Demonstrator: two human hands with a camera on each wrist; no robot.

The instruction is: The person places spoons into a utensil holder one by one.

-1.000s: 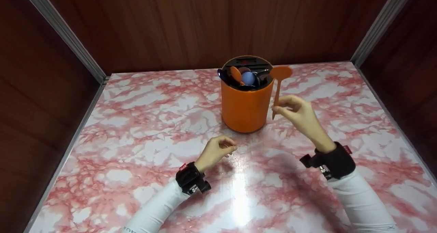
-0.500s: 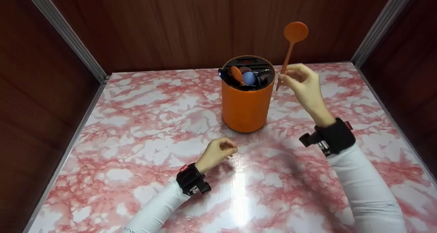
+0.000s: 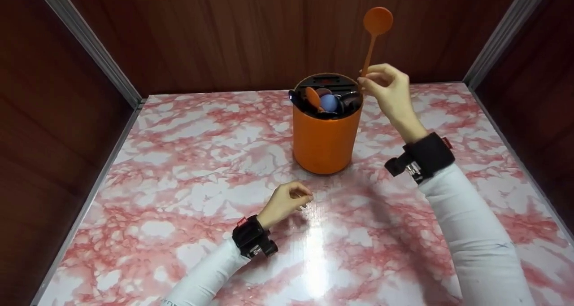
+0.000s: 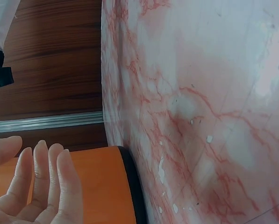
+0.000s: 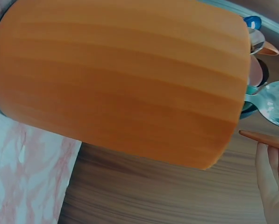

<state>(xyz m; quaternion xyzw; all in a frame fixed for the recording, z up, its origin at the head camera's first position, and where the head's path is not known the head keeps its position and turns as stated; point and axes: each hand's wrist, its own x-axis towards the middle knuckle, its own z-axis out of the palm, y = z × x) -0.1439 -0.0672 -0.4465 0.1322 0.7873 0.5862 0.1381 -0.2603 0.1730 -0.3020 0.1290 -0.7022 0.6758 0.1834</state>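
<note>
My right hand pinches the thin handle of an orange spoon, its round bowl pointing up. The handle's lower end is at the right rim of an orange cylindrical holder; in the right wrist view, the handle tip shows just beyond the holder's top edge. Several spoons stand in the black-topped holder, among them a blue one, an orange one and a clear one. My left hand is loosely curled in front of the holder and holds nothing.
The table has a red-and-white marbled, glossy top. Dark wood panels enclose it at the back and sides, with metal strips in the corners. The holder stands towards the back of the table.
My right hand has lifted the orange spoon up and away from the table, then shifted it left to the holder's rim. The spoon has turned more upright. My left hand stays put.
</note>
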